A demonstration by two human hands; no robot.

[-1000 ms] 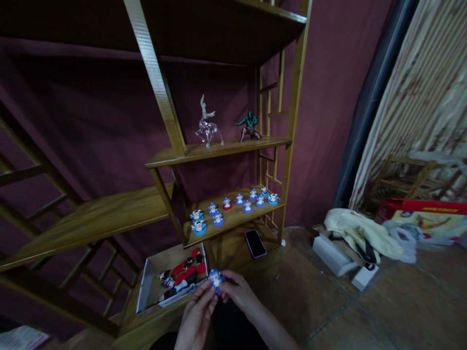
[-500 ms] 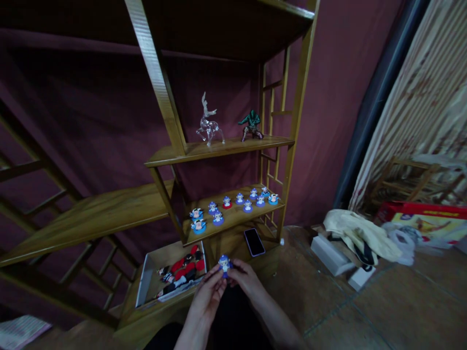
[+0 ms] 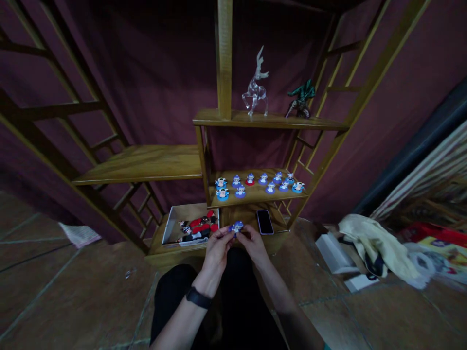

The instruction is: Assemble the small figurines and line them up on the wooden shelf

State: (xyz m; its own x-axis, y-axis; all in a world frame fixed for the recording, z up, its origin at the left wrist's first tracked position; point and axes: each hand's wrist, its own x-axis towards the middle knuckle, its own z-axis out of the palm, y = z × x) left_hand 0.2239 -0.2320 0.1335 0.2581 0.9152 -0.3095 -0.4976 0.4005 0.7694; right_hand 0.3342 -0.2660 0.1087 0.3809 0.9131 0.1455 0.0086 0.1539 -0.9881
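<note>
Between my two hands, above my knees, is a small purple-and-white figurine [image 3: 237,227], tilted to one side. My left hand [image 3: 218,247] grips it from the left, a dark band on that wrist. The fingers of my right hand [image 3: 251,242] pinch it from the right. Beyond, several similar purple figurines [image 3: 270,188] stand in rows on a low wooden shelf [image 3: 251,198]. Among them are a figurine with a red base [image 3: 250,179] and blue-based ones [image 3: 222,194] at both ends.
Left of my hands, an open box [image 3: 171,227] holds red and black figures. A phone [image 3: 265,222] lies on the bottom board. Above stand a clear deer statuette [image 3: 256,92] and a green-cloaked figure [image 3: 302,98]. White boxes [image 3: 333,255] and cream cloth [image 3: 375,243] lie on the right floor.
My view has swung left and down, so the shelf appears farther right and more floor shows. The figurine in my hands has tipped from upright onto its side.
</note>
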